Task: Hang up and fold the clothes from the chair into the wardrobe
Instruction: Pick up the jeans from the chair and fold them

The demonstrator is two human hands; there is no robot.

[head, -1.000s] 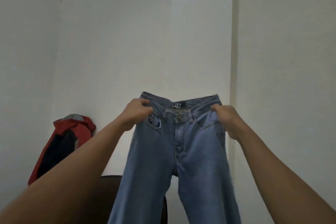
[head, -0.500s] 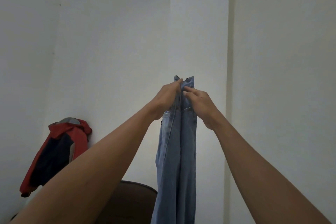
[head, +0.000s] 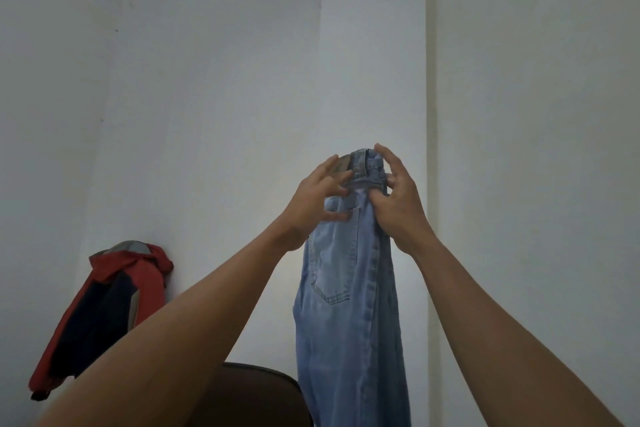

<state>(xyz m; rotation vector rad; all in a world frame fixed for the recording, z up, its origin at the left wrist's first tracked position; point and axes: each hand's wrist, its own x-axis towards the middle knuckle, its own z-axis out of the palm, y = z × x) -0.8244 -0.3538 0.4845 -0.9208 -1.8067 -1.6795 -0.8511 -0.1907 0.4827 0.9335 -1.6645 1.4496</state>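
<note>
Blue denim jeans (head: 349,305), folded lengthwise with a back pocket facing out, hang straight down in front of the white wall (head: 214,80), above the dark chair (head: 256,392). Right hand (head: 398,204) pinches the waistband from the right; left hand (head: 311,204) lies against its left side, fingers loosely spread. Left of the chair, a red and navy jacket (head: 100,308) hangs on the wall.

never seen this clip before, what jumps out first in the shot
The pair of light blue denim jeans dominates the centre, folded lengthwise and held up by the waistband against the white wall, with the left hand and the right hand on either side of it. At lower left a red and navy jacket hangs on the wall, and a dark brown chair back shows at the bottom.
</note>
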